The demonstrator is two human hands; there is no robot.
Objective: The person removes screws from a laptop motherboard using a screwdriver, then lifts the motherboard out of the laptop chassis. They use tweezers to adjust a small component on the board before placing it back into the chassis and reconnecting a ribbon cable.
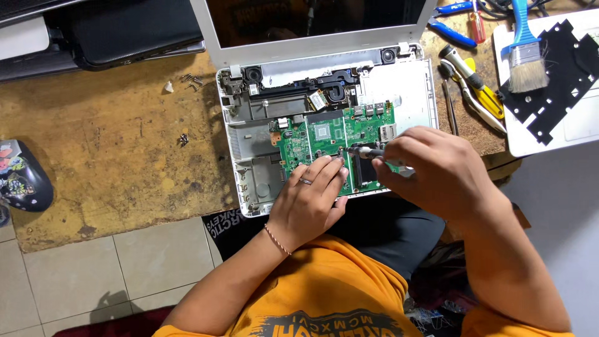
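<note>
An opened white laptop lies on the worn wooden table with its green circuit board exposed. My left hand rests flat on the lower part of the board, fingers together, a ring on one finger and a thin bracelet at the wrist. My right hand grips a small screwdriver whose tip points left onto the board, just above my left fingertips. The laptop's screen stands open at the back.
Loose screws and more screws lie left of the laptop. Blue-handled pliers, screwdrivers, a paintbrush and a black cut-out sheet sit at the right. A dark laptop is at the back left.
</note>
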